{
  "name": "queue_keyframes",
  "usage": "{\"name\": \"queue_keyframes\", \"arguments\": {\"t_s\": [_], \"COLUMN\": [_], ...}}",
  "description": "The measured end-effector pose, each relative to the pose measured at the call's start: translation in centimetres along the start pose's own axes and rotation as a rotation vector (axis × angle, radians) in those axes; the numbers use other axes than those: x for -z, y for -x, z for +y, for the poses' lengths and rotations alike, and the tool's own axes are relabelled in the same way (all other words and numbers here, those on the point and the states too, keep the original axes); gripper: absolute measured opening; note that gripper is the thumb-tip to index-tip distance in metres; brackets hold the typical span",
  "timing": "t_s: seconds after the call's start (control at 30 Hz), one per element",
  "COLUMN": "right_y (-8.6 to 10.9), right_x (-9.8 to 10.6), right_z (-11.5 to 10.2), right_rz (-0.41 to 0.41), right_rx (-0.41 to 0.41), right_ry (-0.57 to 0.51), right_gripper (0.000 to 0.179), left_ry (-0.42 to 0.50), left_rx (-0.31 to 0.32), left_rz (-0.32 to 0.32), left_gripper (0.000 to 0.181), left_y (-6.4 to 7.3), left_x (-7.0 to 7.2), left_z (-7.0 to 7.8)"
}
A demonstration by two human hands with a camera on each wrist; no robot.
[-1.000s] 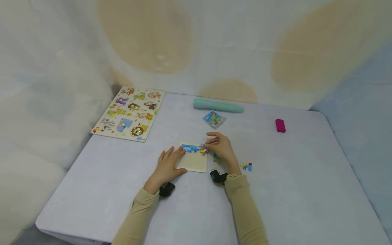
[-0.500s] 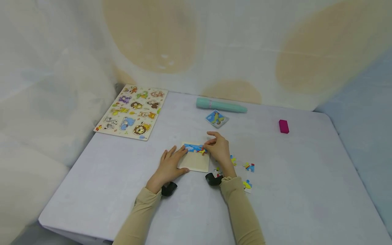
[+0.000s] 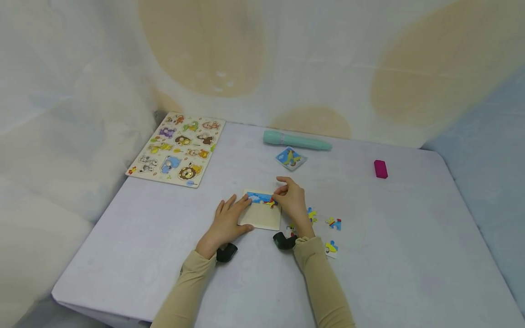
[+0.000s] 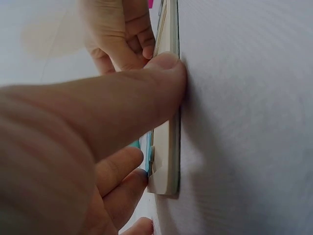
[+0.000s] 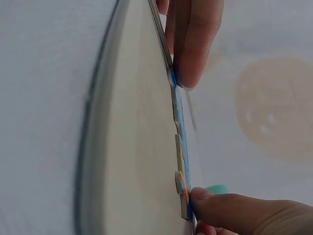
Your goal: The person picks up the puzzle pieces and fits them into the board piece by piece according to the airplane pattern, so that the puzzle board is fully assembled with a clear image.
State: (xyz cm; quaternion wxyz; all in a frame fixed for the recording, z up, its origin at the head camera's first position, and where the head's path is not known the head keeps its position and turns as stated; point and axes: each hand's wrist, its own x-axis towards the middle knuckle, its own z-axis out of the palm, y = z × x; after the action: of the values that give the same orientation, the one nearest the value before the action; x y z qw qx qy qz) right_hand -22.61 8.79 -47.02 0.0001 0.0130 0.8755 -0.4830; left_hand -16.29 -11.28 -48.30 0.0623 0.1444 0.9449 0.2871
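A small pale wooden puzzle tray (image 3: 262, 217) lies flat on the table, with joined blue jigsaw pieces (image 3: 257, 197) along its far edge. My left hand (image 3: 224, 223) rests on the tray's left side, fingers spread over the blue pieces and thumb (image 4: 146, 93) on the near edge. At the far right corner of the tray, my right hand (image 3: 292, 202) pinches a red, yellow and blue jigsaw piece (image 3: 271, 203) between thumb and forefinger. In the right wrist view the thumb touches this piece (image 5: 182, 188) at the end of the row; the fingertips partly hide it.
Several loose jigsaw pieces (image 3: 335, 223) lie right of the tray, some partly behind the right wrist. Beyond are a diamond-set picture card (image 3: 291, 158) and a mint-green tube-like object (image 3: 297, 140). An animal puzzle board (image 3: 176, 152) lies far left, a magenta block (image 3: 380, 169) right.
My right hand has brought the piece from a tilted hold down against the end of the blue row. Its wrist has shifted left, uncovering more loose pieces. My left hand stays on the tray.
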Motion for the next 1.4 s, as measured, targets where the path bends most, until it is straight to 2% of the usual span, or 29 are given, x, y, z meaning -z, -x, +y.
{"name": "queue_keyframes", "arguments": {"t_s": [0.2, 0.37, 0.6, 0.97, 1.13, 1.4], "right_y": [-0.1, -0.2, 0.1, 1.9, 2.6, 3.8], "right_x": [0.1, 0.4, 2.5, 6.2, 6.8, 6.8], "right_z": [0.0, 0.5, 1.4, 2.9, 3.5, 3.7], "right_rz": [0.002, -0.040, -0.101, -0.144, -0.190, -0.191], "right_rx": [-0.018, 0.007, 0.042, 0.018, 0.012, -0.010], "right_ry": [-0.004, -0.007, -0.045, 0.034, 0.086, 0.108], "right_gripper": [0.052, 0.048, 0.043, 0.045, 0.051, 0.057], "left_ry": [0.003, -0.007, 0.015, -0.004, -0.006, -0.016], "left_rx": [-0.009, -0.005, 0.005, -0.011, -0.007, -0.011], "left_rz": [0.003, -0.004, -0.008, -0.010, -0.014, -0.015], "left_gripper": [0.077, 0.078, 0.079, 0.079, 0.079, 0.079], "left_y": [-0.1, -0.1, 0.1, -0.1, -0.1, -0.1], "left_x": [0.1, 0.1, 0.1, -0.1, 0.0, -0.1], "left_z": [0.1, 0.0, -0.1, -0.3, -0.2, -0.2]}}
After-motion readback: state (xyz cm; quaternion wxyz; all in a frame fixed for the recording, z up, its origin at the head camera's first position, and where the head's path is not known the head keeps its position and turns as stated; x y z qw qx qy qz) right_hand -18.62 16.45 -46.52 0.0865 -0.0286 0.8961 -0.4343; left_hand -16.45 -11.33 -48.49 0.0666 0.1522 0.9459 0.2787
